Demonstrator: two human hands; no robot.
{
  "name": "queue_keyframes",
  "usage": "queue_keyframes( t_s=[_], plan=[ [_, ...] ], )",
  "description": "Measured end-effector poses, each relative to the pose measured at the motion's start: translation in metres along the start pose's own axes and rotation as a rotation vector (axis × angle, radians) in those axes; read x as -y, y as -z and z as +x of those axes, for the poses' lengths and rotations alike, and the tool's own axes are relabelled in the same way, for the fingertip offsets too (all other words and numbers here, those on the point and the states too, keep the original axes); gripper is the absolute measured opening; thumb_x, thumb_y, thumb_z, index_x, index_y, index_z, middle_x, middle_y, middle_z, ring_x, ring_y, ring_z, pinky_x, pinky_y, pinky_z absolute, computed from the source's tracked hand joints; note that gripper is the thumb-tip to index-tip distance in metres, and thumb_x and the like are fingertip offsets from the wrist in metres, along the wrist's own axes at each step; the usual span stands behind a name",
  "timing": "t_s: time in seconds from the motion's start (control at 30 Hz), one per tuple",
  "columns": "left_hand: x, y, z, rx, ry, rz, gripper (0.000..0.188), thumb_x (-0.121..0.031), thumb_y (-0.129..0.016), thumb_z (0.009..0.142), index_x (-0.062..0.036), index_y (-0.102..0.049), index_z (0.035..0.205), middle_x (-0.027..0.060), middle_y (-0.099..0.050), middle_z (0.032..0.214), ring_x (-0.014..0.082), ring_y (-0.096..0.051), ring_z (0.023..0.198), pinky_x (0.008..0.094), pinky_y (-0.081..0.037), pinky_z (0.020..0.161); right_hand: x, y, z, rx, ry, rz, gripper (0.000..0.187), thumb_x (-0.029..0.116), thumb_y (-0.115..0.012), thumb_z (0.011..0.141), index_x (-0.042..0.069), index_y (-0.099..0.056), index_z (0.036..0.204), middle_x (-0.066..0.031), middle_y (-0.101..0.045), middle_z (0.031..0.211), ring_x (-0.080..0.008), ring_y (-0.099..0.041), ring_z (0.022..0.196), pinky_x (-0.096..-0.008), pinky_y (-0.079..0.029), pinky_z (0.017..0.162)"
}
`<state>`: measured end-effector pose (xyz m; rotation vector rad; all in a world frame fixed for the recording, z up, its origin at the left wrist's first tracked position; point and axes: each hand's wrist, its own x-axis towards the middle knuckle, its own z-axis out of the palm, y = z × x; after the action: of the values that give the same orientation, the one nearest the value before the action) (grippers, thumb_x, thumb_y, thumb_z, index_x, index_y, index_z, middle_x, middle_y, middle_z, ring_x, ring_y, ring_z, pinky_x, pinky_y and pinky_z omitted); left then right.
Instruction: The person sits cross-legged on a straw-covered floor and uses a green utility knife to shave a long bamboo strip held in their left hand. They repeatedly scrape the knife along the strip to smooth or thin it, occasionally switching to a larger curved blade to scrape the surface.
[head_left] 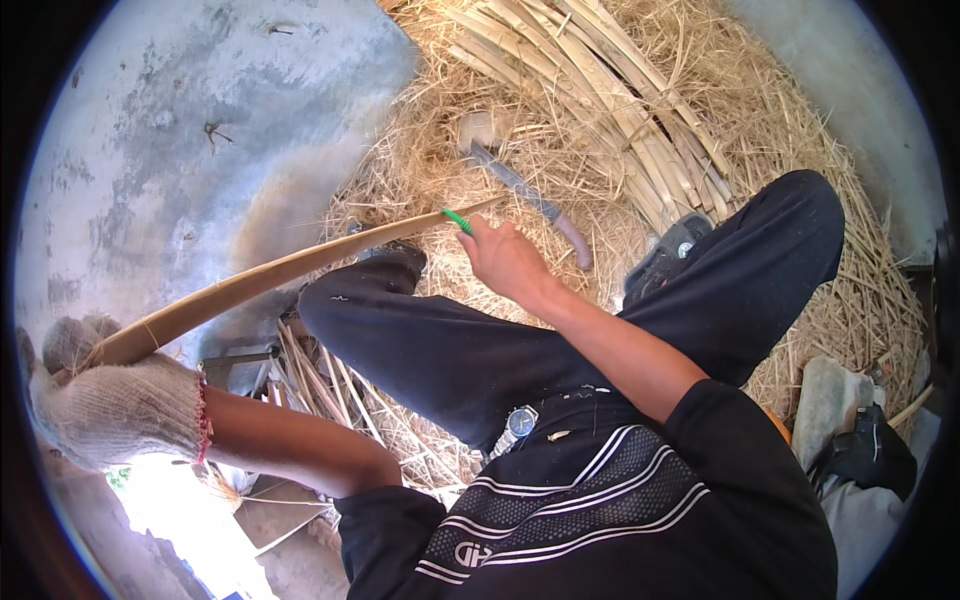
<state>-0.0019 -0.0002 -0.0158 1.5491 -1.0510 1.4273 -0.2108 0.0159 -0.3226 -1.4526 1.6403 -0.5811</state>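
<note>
My left hand, in a pale knitted glove with a red-edged cuff, is closed around the wide near end of a long bamboo strip. The strip slants up to the right across my bent leg and narrows toward its far end. There my bare right hand is closed on a small tool with a green handle, which meets the strip. Its working end is too small to make out. Just beyond that hand, a curved long-bladed knife with a wrapped grip lies on the shavings.
A bundle of split bamboo strips lies at the far right on heaped shavings. A grey stained wall rises at the left. More thin strips lie below my left leg. A wristwatch rests at my waist.
</note>
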Motion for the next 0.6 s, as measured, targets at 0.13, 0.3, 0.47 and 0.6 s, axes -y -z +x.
queue_keyframes(
  t_s=[0.13, 0.3, 0.47, 0.6],
  plan=[
    [-0.043, 0.033, -0.005, 0.146, 0.141, -0.178, 0.031, -0.008, -0.054, 0.088, 0.0147, -0.056, 0.109, 0.0231, -0.065, 0.097, 0.0269, -0.071, 0.074, 0.0293, -0.064, 0.061, -0.052, -0.028, 0.018, -0.115, -0.007, -0.132, 0.035, 0.026, -0.040, 0.102, -0.004, -0.052, 0.114, -0.0202, -0.063, 0.076, -0.0341, -0.066, 0.067, -0.0455, -0.055, 0.058],
    [-0.048, 0.037, -0.006, 0.147, 0.243, -0.317, 0.037, -0.015, -0.045, 0.091, 0.0178, -0.053, 0.104, 0.0289, -0.062, 0.098, 0.0326, -0.070, 0.072, 0.0340, -0.065, 0.058, -0.010, -0.004, 0.003, -0.006, 0.034, -0.057, 0.031, 0.027, -0.044, 0.100, -0.002, -0.051, 0.104, -0.0235, -0.063, 0.074, -0.0397, -0.067, 0.076, -0.0495, -0.054, 0.064],
    [-0.058, 0.036, -0.004, 0.093, 0.324, -0.566, 0.036, -0.014, -0.043, 0.091, 0.0181, -0.053, 0.104, 0.0275, -0.061, 0.095, 0.0334, -0.070, 0.072, 0.0361, -0.065, 0.057, -0.063, -0.033, 0.027, -0.160, -0.016, -0.248, 0.032, 0.028, -0.041, 0.101, -0.002, -0.051, 0.106, -0.0229, -0.062, 0.080, -0.0329, -0.067, 0.073, -0.0457, -0.054, 0.060],
    [-0.033, 0.025, -0.011, 0.159, 0.013, -0.141, 0.038, -0.016, -0.045, 0.092, 0.0193, -0.053, 0.104, 0.0267, -0.060, 0.090, 0.0316, -0.069, 0.068, 0.0379, -0.065, 0.055, -0.025, -0.016, 0.010, -0.020, -0.066, -0.034, 0.032, 0.028, -0.039, 0.102, -0.001, -0.051, 0.108, -0.0180, -0.059, 0.068, -0.0294, -0.065, 0.063, -0.0436, -0.053, 0.054]
  ],
)
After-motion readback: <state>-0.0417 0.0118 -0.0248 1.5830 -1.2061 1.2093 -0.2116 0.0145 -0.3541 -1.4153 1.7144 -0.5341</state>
